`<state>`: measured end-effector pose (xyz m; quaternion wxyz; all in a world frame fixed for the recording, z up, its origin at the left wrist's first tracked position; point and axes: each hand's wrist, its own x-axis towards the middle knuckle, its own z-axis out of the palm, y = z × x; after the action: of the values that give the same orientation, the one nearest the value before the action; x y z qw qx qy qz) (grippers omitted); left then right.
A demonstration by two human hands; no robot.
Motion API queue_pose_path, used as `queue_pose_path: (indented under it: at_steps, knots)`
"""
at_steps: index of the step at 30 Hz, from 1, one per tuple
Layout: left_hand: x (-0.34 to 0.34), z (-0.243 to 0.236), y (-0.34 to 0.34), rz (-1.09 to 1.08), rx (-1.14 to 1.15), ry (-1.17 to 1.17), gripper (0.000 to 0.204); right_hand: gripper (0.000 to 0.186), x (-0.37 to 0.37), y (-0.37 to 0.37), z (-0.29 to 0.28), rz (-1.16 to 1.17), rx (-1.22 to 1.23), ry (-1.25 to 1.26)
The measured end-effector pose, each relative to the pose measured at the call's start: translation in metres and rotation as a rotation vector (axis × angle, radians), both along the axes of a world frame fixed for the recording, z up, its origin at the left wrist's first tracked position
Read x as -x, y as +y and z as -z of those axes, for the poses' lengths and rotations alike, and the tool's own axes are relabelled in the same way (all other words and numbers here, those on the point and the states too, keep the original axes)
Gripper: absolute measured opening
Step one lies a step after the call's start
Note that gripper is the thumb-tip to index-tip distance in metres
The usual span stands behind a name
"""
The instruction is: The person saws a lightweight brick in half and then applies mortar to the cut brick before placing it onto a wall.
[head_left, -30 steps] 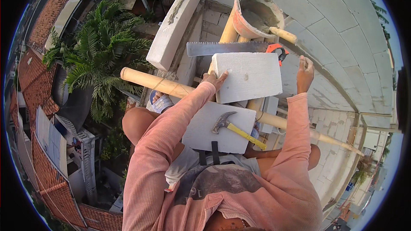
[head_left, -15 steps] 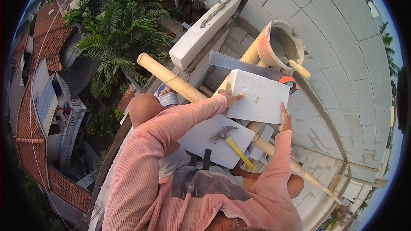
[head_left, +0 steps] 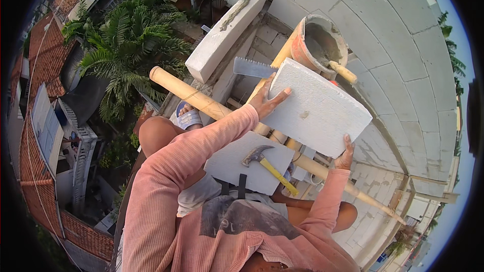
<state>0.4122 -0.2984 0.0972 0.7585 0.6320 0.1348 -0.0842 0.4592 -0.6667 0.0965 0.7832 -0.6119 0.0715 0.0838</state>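
Between my hands I hold up a white lightweight concrete block (head_left: 317, 108), its broad face tilted toward me. My left hand (head_left: 267, 99) grips its left end, thumb on the face. My right hand (head_left: 345, 153) clasps the lower right corner. Behind the block lies a hand saw (head_left: 252, 67); only part of its toothed blade shows, and its handle is mostly hidden. Below, a claw hammer (head_left: 269, 167) with a yellow handle rests on another white block (head_left: 227, 156) by my lap.
A bucket of grey mortar (head_left: 322, 45), with a wooden handle sticking out, stands beyond the block. Bamboo poles (head_left: 191, 93) cross beneath. A long block (head_left: 229, 32) with mortar on top sits on the wall edge. A block wall (head_left: 398, 55) rises at right; a palm (head_left: 131, 40) grows far below left.
Both hands have turned the block and brought it nearer, its right end swinging down and right. It now covers the saw's handle and more of its blade.
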Motion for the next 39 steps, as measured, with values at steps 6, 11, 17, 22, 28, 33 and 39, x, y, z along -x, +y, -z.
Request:
queue_pose_path:
  at_steps: [6,11,17,22,28,33,39]
  knots:
    - [-0.002,-0.040,0.037,-0.107,0.047,-0.118,0.107,0.085,0.060,0.063,-0.059,0.129,0.114,-0.306]
    - [-0.024,-0.098,0.056,-0.293,0.059,-0.232,0.116,0.092,0.081,0.147,-0.131,0.192,0.201,-0.519]
    - [0.025,-0.156,0.085,-0.132,0.780,0.134,0.118,0.074,0.069,0.176,-0.159,-0.031,1.035,-1.441]
    - [0.057,-0.128,0.096,-0.121,0.466,0.218,0.109,0.058,0.066,0.188,-0.141,-0.253,1.053,-1.578]
    - [0.043,-0.114,0.123,-0.268,0.243,0.320,0.108,0.070,0.064,0.202,-0.130,-0.386,1.038,-1.373]
    - [0.004,-0.150,0.153,-0.258,-0.533,-0.125,0.124,0.080,0.009,0.229,-0.054,-0.524,0.469,-0.304]
    - [-0.102,-0.176,0.190,-0.190,-0.882,-0.162,0.107,0.063,-0.002,0.342,-0.024,-0.655,-0.334,0.505]
